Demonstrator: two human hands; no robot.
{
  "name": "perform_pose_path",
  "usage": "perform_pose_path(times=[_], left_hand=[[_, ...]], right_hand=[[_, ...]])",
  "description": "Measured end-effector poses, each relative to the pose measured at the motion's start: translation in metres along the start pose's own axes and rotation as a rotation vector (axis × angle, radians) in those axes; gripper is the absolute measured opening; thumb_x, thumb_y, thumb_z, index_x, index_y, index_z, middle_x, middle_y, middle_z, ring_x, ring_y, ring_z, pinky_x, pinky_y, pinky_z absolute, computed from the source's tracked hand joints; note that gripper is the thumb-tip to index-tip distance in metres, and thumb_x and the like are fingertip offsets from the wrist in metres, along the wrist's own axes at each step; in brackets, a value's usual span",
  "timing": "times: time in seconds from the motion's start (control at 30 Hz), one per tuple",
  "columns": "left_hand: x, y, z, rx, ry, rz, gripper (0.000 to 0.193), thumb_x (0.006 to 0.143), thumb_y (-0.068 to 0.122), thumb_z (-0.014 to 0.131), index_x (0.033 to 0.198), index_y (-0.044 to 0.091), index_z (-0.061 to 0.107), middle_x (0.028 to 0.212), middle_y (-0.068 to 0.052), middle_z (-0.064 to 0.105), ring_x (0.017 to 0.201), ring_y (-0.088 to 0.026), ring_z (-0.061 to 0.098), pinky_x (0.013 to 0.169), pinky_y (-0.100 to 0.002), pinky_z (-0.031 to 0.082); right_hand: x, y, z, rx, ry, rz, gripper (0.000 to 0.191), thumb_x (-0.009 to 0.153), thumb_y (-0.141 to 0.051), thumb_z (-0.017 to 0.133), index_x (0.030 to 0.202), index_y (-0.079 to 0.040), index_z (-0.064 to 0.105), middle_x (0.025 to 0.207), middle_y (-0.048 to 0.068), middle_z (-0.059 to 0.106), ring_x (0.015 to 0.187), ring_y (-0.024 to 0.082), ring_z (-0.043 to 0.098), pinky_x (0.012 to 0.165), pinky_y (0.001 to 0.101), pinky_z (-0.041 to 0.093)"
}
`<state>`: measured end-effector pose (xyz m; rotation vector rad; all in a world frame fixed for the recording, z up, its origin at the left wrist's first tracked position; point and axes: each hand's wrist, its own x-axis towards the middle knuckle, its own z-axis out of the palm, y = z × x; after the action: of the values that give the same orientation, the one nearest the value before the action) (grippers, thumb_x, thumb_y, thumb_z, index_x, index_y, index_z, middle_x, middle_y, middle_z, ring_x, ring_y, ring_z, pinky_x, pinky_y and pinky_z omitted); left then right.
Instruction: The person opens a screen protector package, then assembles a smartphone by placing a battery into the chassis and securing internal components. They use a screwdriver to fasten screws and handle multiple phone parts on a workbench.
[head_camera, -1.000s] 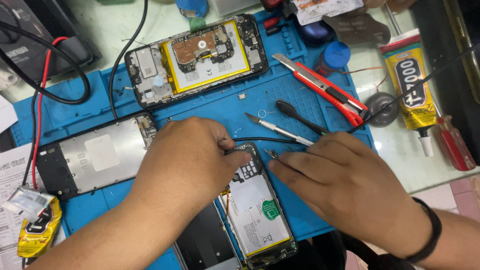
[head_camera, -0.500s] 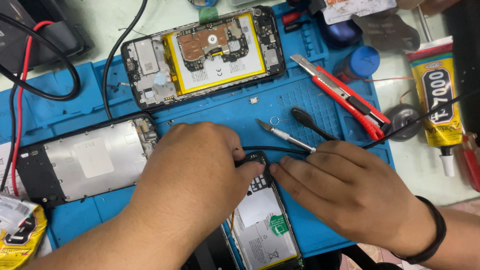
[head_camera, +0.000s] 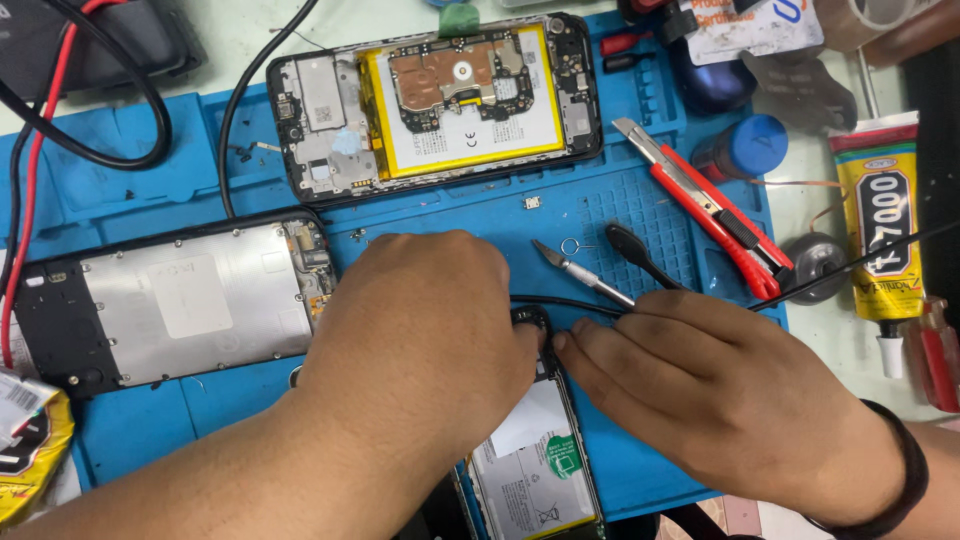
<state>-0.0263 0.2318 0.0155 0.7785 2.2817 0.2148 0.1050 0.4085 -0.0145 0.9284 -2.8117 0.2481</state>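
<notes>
Where the blue mat (head_camera: 640, 195) covers the desk in the head view, both hands press on the top end of an opened phone (head_camera: 535, 455) lying at the lower middle. The left hand (head_camera: 425, 330) curls over its upper corner and hides that part; the right hand (head_camera: 720, 385) has its fingertips on the phone's top edge, fingers close together, and what they pinch cannot be told. Just beyond the right hand lie a small scalpel (head_camera: 580, 270) and a black pry tool (head_camera: 640, 255). A red box cutter (head_camera: 705, 205) rests further right. A second opened phone (head_camera: 440, 100) sits at the top, a phone frame (head_camera: 170, 305) at the left, a yellow glue tube (head_camera: 885, 235) at the right.
</notes>
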Motion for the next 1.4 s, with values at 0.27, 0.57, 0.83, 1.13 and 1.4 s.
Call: perform_pose_path(times=[0.27,0.57,0.83,1.13,1.4], left_hand=[[0.004,-0.001,0.004,0.034,0.027,0.044,0.027,0.082,0.034,0.076,0.08,0.006,0.075,0.083,-0.018,0.073,0.086,-0.037,0.072,0.082,-0.046,0.058],[0.005,0.0,0.003,-0.062,0.055,0.073,0.018,0.076,0.024,0.074,0.077,0.007,0.074,0.082,-0.017,0.073,0.083,-0.037,0.071,0.078,-0.046,0.057],[0.005,0.007,-0.007,0.006,-0.145,0.047,0.02,0.083,0.025,0.071,0.077,0.006,0.074,0.082,-0.015,0.073,0.084,-0.034,0.072,0.079,-0.044,0.058],[0.007,0.007,-0.011,-0.023,-0.044,0.056,0.018,0.081,0.025,0.074,0.077,0.008,0.074,0.083,-0.017,0.073,0.082,-0.034,0.073,0.073,-0.044,0.059],[0.005,0.015,-0.018,0.013,-0.163,0.014,0.011,0.082,0.016,0.07,0.077,0.007,0.073,0.079,-0.017,0.072,0.078,-0.032,0.074,0.07,-0.042,0.06]], right_hand=[[0.005,-0.001,-0.002,0.014,-0.017,-0.014,0.034,0.073,-0.01,0.067,0.106,-0.001,0.071,0.109,0.008,0.069,0.098,0.026,0.068,0.087,0.0383,0.055],[0.012,-0.001,-0.006,0.017,-0.049,-0.024,0.038,0.071,-0.01,0.066,0.108,0.0,0.07,0.108,0.01,0.069,0.099,0.028,0.068,0.09,0.0398,0.055],[0.008,-0.006,-0.002,0.059,-0.025,0.07,0.036,0.072,-0.008,0.068,0.107,-0.001,0.07,0.107,0.009,0.07,0.097,0.028,0.068,0.088,0.0409,0.055],[0.003,-0.016,0.007,0.211,0.113,0.278,0.033,0.072,-0.011,0.079,0.104,-0.006,0.074,0.102,0.004,0.071,0.089,0.024,0.068,0.084,0.0397,0.054],[0.002,-0.011,0.013,0.244,0.134,0.258,0.03,0.073,-0.008,0.081,0.103,-0.006,0.074,0.101,0.004,0.07,0.09,0.025,0.069,0.084,0.0407,0.056]])
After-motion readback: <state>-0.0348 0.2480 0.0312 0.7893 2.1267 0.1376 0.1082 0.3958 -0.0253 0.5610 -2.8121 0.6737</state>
